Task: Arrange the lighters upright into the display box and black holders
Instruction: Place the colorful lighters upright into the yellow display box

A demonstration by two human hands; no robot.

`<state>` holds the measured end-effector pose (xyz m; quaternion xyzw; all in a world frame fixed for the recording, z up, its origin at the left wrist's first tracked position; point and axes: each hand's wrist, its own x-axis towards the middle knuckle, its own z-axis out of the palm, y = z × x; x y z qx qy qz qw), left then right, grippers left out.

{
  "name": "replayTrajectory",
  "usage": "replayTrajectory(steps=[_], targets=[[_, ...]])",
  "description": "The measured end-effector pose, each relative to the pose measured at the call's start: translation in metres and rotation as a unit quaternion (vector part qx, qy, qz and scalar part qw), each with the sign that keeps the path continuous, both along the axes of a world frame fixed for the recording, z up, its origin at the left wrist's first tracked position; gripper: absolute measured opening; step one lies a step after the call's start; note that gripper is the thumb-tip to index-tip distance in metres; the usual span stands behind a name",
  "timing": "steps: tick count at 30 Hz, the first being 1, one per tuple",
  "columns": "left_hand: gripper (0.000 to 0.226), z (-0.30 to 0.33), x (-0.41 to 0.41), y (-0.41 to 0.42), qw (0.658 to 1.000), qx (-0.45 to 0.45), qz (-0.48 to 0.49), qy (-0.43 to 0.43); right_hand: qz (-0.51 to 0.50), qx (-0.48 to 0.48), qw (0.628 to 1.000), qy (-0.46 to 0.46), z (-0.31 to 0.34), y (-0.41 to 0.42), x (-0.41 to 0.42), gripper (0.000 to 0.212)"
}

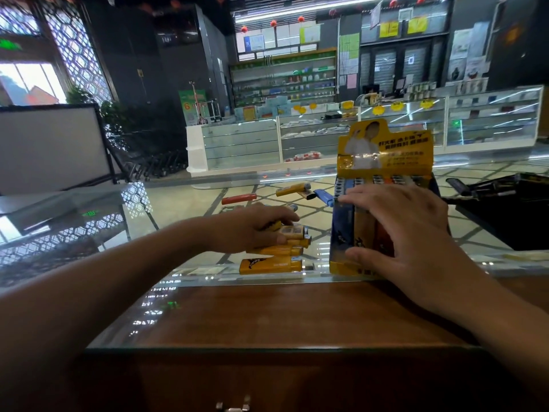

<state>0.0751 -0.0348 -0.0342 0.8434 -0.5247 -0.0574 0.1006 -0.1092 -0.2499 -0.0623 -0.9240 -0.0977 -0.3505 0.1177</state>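
A yellow display box (383, 150) stands on the glass counter at right, with several lighters upright in it. My right hand (398, 230) lies over the box's front, fingers spread, thumb at its lower edge. My left hand (252, 230) is curled round a yellow lighter (274, 226) atop a pile of yellow lighters (276, 251) left of the box. Another yellow lighter (269, 266) lies flat near the counter's front. Farther back lie a red lighter (239, 199), a yellow one (292, 189) and a blue one (323, 197). A black holder (487, 188) sits at the far right.
The glass counter top (208, 292) covers a wooden surface, with a drawer handle (233, 407) below. A monitor-like screen (50, 147) stands at the left. Shop display cases (326, 138) run across the background.
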Motion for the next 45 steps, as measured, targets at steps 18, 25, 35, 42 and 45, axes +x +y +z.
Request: replayTrajectory(steps=[18, 25, 35, 42, 45], targets=[[0.025, 0.006, 0.006, -0.017, 0.99, 0.032, -0.022, -0.135, 0.001, 0.022, 0.999, -0.034, -0.002, -0.001, 0.004, 0.043], [0.036, 0.0, 0.0, -0.016, 0.993, -0.027, -0.008, -0.115, 0.003, 0.04, 0.998, -0.05, -0.003, -0.001, 0.005, 0.039], [0.02, -0.02, -0.001, -0.011, 0.956, -0.264, 0.098, -0.082, -0.004, 0.085, 0.994, -0.063, -0.001, -0.001, 0.006, 0.055], [0.013, -0.011, -0.005, -0.007, 0.912, -0.391, 0.12, 0.013, -0.014, 0.102, 0.99, -0.097, -0.001, 0.002, 0.004, 0.055], [0.005, 0.002, -0.013, -0.007, 0.878, -0.458, 0.123, 0.062, -0.009, 0.12, 0.987, -0.105, 0.001, 0.003, 0.003, 0.049]])
